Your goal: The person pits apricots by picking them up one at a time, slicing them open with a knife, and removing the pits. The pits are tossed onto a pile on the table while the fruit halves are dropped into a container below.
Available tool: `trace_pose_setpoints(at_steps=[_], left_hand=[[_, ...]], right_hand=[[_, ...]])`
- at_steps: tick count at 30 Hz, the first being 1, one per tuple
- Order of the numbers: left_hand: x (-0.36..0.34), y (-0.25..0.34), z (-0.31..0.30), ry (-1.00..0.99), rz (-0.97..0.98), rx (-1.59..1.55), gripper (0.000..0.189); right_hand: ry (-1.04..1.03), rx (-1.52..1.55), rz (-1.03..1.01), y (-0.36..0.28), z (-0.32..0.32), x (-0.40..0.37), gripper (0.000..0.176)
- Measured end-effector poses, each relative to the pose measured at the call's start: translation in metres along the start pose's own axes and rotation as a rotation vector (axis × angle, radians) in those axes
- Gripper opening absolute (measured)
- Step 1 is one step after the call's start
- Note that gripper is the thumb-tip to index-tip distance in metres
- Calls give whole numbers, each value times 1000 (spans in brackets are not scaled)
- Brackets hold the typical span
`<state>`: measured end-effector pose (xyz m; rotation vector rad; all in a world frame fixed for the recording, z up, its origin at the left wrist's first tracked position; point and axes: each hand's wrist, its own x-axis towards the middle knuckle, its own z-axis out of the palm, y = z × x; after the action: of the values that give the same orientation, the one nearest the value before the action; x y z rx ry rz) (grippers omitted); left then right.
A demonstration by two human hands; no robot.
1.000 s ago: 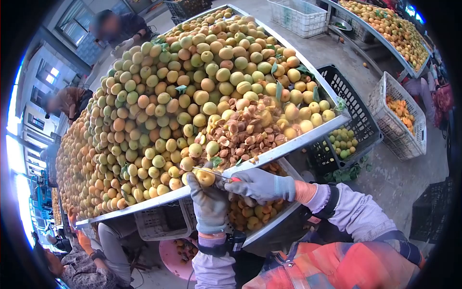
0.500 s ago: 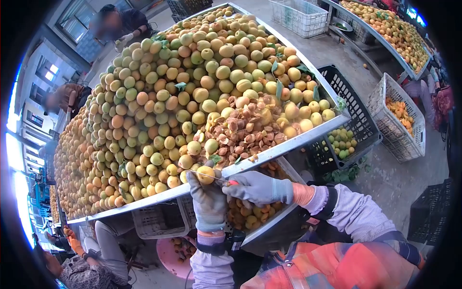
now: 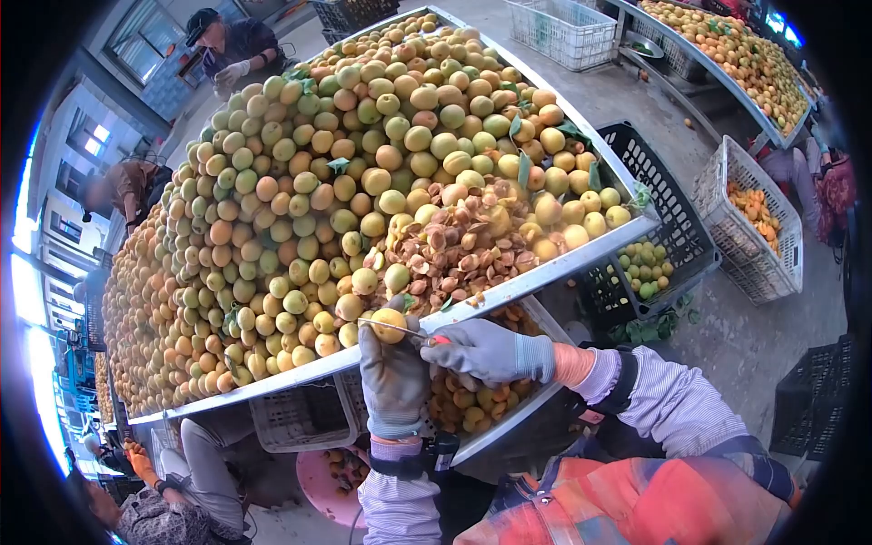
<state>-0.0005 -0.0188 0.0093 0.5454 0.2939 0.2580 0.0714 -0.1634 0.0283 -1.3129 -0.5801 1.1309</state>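
My left hand (image 3: 394,377), in a grey glove, grips a yellow-orange apricot (image 3: 390,323) just below the metal table edge (image 3: 545,277). My right hand (image 3: 490,352), also gloved, holds a small knife (image 3: 400,331) with a red handle, its thin blade laid across the apricot. Right above the hands lies a pile of brown apricot pits (image 3: 459,250) beside a huge heap of whole apricots (image 3: 345,182). Below my hands a tray of cut apricot halves (image 3: 472,400) shows partly.
A black crate (image 3: 677,227) holds greenish apricots, with a white crate (image 3: 758,218) of orange pieces beside it. A second fruit table (image 3: 736,54) stands at the far right. Other people work at the heap's far side (image 3: 227,45) and lower left (image 3: 163,490).
The apricot in my left hand has turned slightly against the blade and both hands have shifted a little. The view has drifted slightly.
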Motion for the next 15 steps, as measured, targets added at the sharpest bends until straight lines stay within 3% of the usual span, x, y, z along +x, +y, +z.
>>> trace_pose_setpoints(at_steps=[3, 5, 8, 9, 11, 15], left_hand=[[1, -2, -5, -8, -10, -66, 52], [3, -6, -12, -21, 9, -67, 52], [4, -9, -17, -34, 0, -13, 51], [3, -9, -14, -44, 6, 26, 51], [-2, -9, -7, -56, 15, 64, 51], [-4, -2, 3, -36, 100, 161, 50]], right_hand=[[3, -31, 14, 6, -2, 0, 38], [75, -88, -170, 20, -1, 6, 37], [138, -208, -217, 28, 3, 8, 36], [141, -207, -219, 27, 4, 8, 36], [43, -79, 31, 21, 5, 6, 35], [3, -30, -108, 30, 3, 13, 35]])
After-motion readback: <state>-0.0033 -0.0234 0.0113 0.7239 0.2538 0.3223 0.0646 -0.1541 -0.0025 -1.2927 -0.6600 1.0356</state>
